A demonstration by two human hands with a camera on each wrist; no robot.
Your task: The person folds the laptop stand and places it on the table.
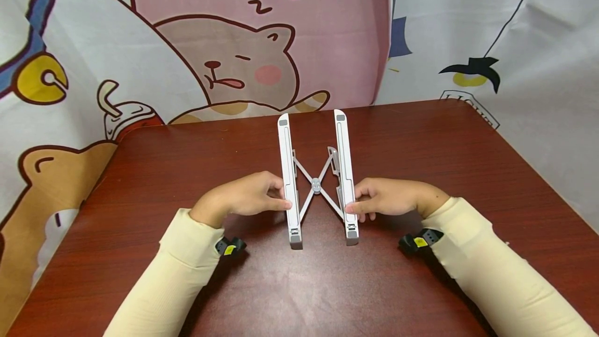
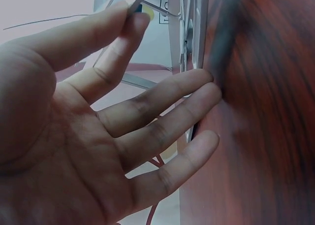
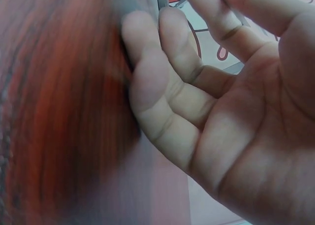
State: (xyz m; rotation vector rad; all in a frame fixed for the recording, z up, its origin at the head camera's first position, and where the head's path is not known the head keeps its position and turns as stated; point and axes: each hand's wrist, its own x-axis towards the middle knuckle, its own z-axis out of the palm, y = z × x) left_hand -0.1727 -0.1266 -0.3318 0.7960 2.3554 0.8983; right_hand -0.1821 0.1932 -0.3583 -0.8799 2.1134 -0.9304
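Observation:
A silver-white folding laptop stand (image 1: 316, 186) stands on the table with its two long rails spread apart and the crossed struts between them. My left hand (image 1: 248, 194) pinches the near part of the left rail (image 1: 286, 165) between thumb and index finger. In the left wrist view the other fingers (image 2: 167, 131) extend loosely beside the stand, close to the tabletop. On the opposite side, my right hand (image 1: 393, 196) pinches the right rail (image 1: 345, 165), thumb on its top face. Its lower fingers (image 3: 150, 84) bend near the table in the right wrist view, where the pinch is largely cut off.
The dark red wooden table (image 1: 337, 285) extends around the stand. Behind it hangs a cloth (image 1: 337, 40) printed with cartoon bears. A black wrist camera (image 1: 230, 246) sits at the left cuff, another camera (image 1: 420, 241) at the right.

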